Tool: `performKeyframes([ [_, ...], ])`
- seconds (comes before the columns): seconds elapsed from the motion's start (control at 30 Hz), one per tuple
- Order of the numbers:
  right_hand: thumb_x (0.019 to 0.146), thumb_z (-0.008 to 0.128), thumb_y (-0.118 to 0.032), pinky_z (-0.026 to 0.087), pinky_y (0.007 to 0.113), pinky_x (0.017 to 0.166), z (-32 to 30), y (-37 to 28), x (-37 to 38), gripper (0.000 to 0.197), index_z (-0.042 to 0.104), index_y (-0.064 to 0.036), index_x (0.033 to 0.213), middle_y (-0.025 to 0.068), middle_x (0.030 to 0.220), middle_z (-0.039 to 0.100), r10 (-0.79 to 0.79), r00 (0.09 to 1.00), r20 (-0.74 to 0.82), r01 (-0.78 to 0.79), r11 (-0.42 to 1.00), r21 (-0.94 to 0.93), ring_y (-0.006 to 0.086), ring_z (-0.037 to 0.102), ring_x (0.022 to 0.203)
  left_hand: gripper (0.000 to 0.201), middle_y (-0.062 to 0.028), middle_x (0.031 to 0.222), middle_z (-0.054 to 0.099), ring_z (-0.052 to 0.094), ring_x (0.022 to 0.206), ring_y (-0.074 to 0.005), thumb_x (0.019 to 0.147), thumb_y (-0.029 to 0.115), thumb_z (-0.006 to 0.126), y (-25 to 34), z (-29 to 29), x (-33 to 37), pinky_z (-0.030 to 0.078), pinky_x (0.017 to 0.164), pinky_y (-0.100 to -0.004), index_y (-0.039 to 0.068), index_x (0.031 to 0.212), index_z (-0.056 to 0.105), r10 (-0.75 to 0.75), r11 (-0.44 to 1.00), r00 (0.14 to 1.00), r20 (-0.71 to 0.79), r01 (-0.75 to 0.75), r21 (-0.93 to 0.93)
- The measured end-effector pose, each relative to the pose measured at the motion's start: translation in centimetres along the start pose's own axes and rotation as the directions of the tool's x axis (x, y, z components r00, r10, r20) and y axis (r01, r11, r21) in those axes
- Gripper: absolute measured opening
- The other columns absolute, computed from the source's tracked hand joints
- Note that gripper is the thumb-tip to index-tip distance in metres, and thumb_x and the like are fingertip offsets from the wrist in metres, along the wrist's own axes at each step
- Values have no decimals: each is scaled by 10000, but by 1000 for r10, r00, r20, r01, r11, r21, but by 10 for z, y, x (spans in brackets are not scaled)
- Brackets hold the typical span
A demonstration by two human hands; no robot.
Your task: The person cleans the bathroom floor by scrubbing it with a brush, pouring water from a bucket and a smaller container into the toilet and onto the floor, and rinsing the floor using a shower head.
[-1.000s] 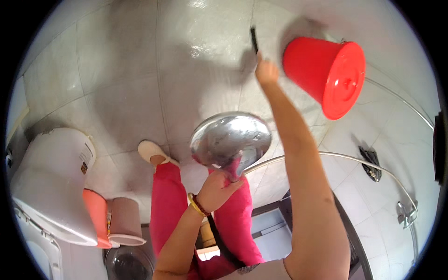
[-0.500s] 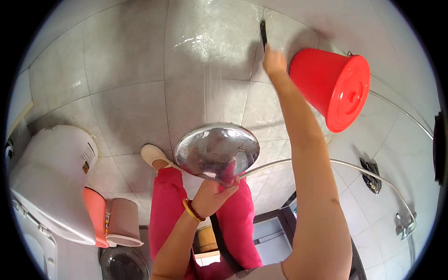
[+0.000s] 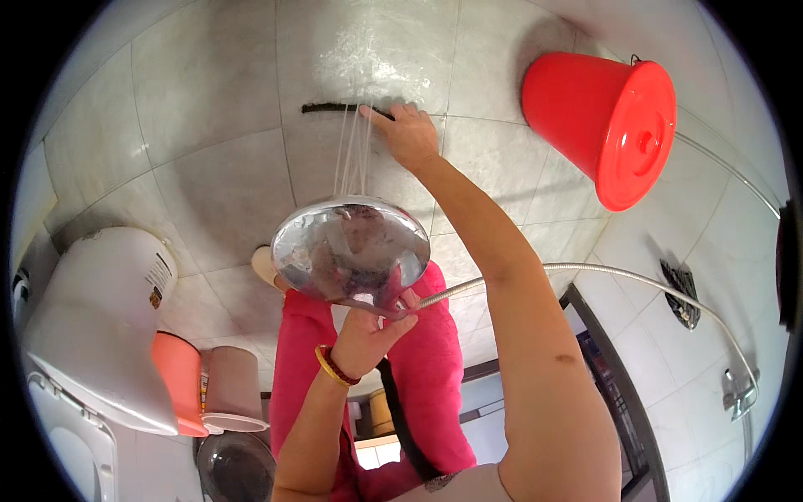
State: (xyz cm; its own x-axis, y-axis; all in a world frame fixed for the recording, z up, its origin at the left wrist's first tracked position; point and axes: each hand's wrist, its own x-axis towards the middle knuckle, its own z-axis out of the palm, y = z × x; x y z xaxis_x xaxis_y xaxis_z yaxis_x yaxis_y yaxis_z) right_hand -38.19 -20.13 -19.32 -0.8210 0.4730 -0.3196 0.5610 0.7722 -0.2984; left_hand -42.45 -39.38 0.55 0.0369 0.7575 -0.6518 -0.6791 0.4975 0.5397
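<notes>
My left hand (image 3: 364, 343) grips a large, round chrome shower head (image 3: 351, 251) by its lower end, in front of my knees. A flexible metal hose (image 3: 585, 267) leads from it to the right. Thin streams of water run from its far rim onto the grey tiled floor (image 3: 209, 217). Farther out, my right hand (image 3: 410, 138) is closed around the right end of a narrow black brush (image 3: 326, 107), which lies crosswise low over the tiles. The streams pass in front of it. My fingers hide its held end.
On the right, a red bucket (image 3: 560, 100) with a lid stands on the floor. Beyond the hose, a wall tap (image 3: 739, 393) and a black bundle (image 3: 682, 293) show. At left are a white toilet (image 3: 100, 301), an orange bin (image 3: 177, 376), a beige bin (image 3: 232, 381) and a dark basin (image 3: 238, 468).
My right hand has swung left and nearer with the brush, which has turned from lengthwise to crosswise. The shower head has shifted slightly left and farther out.
</notes>
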Motion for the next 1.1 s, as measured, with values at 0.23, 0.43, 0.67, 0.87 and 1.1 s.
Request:
performKeyframes([
  [0.23, 688, 515, -600, 347, 239, 842, 19, 116, -115, 712, 541, 33, 1013, 165, 1072, 514, 807, 474, 351, -748, 159, 645, 184, 493, 963, 191, -45, 890, 488, 470, 902, -142, 730, -70, 527, 5, -7, -4, 372, 825, -282, 39, 862, 441, -40, 999, 998, -55, 41, 26],
  [0.43, 791, 474, -290, 402, 319, 722, 62, 71, -99, 266, 571, -160, 1002, 97, 858, 535, 524, 850, -54, -444, 767, 463, 230, 509, 808, 192, -49, 888, 490, 478, 907, -146, 726, -75, 528, 0, 5, 0, 374, 827, -280, 36, 859, 447, -74, 996, 997, -23, 74, 39],
  [0.67, 772, 473, -14, 398, 290, 625, 98, 66, -110, 411, 514, -201, 1136, 32, 733, 491, 526, 847, -81, -266, 550, 792, 168, 457, 688, 202, -53, 904, 498, 486, 880, -135, 723, -77, 538, 0, 2, 10, 392, 797, -260, 36, 867, 453, -71, 996, 996, -49, 73, 49],
  [0.87, 818, 416, -18, 427, 272, 753, 97, 164, -168, 387, 491, -178, 1162, 61, 874, 550, 719, 653, -238, -325, 550, 770, 166, 517, 783, 156, -18, 805, 523, 490, 750, -104, 712, -19, 556, -5, 25, 10, 401, 702, -241, 32, 852, 510, -55, 996, 997, -61, 59, 70],
  [1.1, 830, 442, -106, 413, 258, 659, 99, 63, -75, 313, 513, -119, 1134, 14, 675, 495, 585, 780, -222, -264, 629, 731, 148, 483, 681, 205, -44, 870, 503, 486, 887, -143, 725, -83, 533, 4, 15, 18, 391, 806, -271, 44, 863, 449, -129, 991, 991, -19, 130, 41],
])
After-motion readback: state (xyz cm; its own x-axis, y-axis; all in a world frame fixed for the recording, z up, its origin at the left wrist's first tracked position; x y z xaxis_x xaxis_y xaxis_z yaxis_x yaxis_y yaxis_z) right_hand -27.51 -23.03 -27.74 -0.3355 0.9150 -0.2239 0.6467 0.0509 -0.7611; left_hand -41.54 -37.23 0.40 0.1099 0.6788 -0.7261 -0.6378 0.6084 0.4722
